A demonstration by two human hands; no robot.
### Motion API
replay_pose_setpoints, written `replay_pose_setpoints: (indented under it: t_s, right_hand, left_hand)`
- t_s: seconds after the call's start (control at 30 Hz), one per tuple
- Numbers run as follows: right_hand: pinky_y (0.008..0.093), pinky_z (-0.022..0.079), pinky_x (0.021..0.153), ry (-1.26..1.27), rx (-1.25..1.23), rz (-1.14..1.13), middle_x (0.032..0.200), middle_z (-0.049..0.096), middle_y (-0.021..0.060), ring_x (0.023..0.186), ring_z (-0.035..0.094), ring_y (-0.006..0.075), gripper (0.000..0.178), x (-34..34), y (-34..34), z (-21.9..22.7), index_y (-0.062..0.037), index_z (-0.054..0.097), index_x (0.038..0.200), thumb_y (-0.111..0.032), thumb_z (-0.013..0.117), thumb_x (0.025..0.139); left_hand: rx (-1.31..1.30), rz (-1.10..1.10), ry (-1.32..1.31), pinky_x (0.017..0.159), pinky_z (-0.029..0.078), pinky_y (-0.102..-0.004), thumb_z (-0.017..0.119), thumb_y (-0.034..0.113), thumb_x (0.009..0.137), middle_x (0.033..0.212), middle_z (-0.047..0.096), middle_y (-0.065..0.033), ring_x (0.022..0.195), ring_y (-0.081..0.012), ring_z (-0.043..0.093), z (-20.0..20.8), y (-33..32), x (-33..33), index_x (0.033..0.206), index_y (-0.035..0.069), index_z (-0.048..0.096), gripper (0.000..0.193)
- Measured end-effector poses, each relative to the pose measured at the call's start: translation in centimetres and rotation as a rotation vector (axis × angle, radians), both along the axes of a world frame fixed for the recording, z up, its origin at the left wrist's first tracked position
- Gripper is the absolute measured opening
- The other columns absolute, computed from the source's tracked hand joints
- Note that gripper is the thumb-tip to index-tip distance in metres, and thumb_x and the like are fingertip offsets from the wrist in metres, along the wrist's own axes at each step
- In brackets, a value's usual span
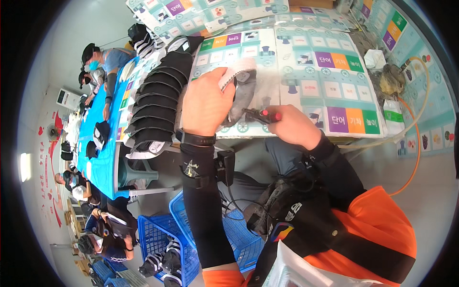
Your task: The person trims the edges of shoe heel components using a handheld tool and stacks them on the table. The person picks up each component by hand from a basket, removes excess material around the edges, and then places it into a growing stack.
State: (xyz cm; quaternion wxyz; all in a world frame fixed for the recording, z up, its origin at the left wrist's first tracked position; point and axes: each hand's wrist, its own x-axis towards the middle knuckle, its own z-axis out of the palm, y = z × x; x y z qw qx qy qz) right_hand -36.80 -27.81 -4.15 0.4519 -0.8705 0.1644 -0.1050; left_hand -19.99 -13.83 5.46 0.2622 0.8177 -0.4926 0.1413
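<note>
My left hand (208,103) is closed on a grey cap (246,91) with a pale inner band, its fingers over the band at the table's near edge. My right hand (297,125) grips a small dark tool with red ends (262,115); its exact kind does not show. The tool's dark tip is beside the cap's lower edge, and I cannot tell whether they touch. Left of my left hand, a long row of nested black caps (160,95) runs along the table. Part of the grey cap is hidden behind my left hand.
Printed sheets cover the worktable (330,76). An orange hose (417,143) and a pale tube hang at the right. Blue crates (158,234), one with caps inside, stand on the floor. Several people work at left, some by a blue-covered table (107,162).
</note>
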Motion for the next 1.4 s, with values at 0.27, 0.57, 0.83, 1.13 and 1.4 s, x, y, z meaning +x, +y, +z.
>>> replay_pose_setpoints:
  t_s: [0.27, 0.57, 0.83, 1.13, 1.4]
  right_hand:
    - [0.0366, 0.052, 0.097, 0.044, -0.041, -0.266, 0.116, 0.074, 0.0160, 0.111, 0.069, 0.0249, 0.044, -4.0, -7.9, -2.3, 0.0062, 0.059, 0.137, -0.002, 0.062, 0.093]
    - [0.0513, 0.036, 0.119, -0.033, -0.914, -0.626, 0.149, 0.053, 0.0244, 0.143, 0.045, 0.0442, 0.065, -7.5, -23.2, -11.4, 0.0002, 0.044, 0.155, -0.004, 0.066, 0.094]
    - [0.0444, 0.037, 0.120, -0.310, -0.539, -0.027, 0.148, 0.054, 0.0200, 0.143, 0.048, 0.0388, 0.036, 0.9, -4.0, -2.9, -0.0007, 0.060, 0.137, 0.000, 0.059, 0.101]
    - [0.0419, 0.039, 0.117, -0.159, -0.240, 0.300, 0.140, 0.058, 0.0179, 0.135, 0.054, 0.0377, 0.030, 0.0, 1.8, -1.0, 0.0014, 0.063, 0.124, 0.005, 0.059, 0.094]
    - [0.0419, 0.042, 0.113, -0.270, -0.233, 0.493, 0.134, 0.060, 0.0189, 0.128, 0.057, 0.0393, 0.024, 2.4, 6.5, -1.4, 0.0025, 0.064, 0.119, 0.004, 0.061, 0.095]
  left_hand:
    - [-0.187, 0.308, 0.007, 0.066, 0.054, -0.0537, 0.067, 0.018, 0.099, 0.082, 0.067, -0.0280, 0.077, -0.0466, 0.069, -2.7, 11.1, -3.0, 0.105, 0.001, 0.071, 0.019]
    - [-1.403, 0.689, 0.628, 0.090, 0.053, -0.0295, 0.061, 0.019, 0.111, 0.123, 0.070, -0.0067, 0.104, -0.0147, 0.067, -13.0, 27.5, -8.7, 0.140, -0.005, 0.061, 0.038]
    - [-0.545, 0.662, 0.291, 0.102, 0.055, -0.0420, 0.069, 0.023, 0.102, 0.143, 0.063, -0.0194, 0.123, -0.0315, 0.066, 6.3, 36.8, 18.0, 0.147, 0.000, 0.054, 0.053]
    - [-0.755, 1.132, -0.343, 0.132, 0.010, -0.0481, 0.071, 0.037, 0.101, 0.175, -0.001, -0.0321, 0.163, -0.0447, 0.004, 0.3, 42.0, -4.0, 0.165, -0.010, -0.002, 0.108]
    - [-0.270, 1.788, -0.237, 0.111, 0.040, -0.0637, 0.053, 0.058, 0.105, 0.159, 0.039, -0.0344, 0.144, -0.0478, 0.043, -9.7, 51.5, -7.8, 0.169, 0.001, 0.016, 0.093]
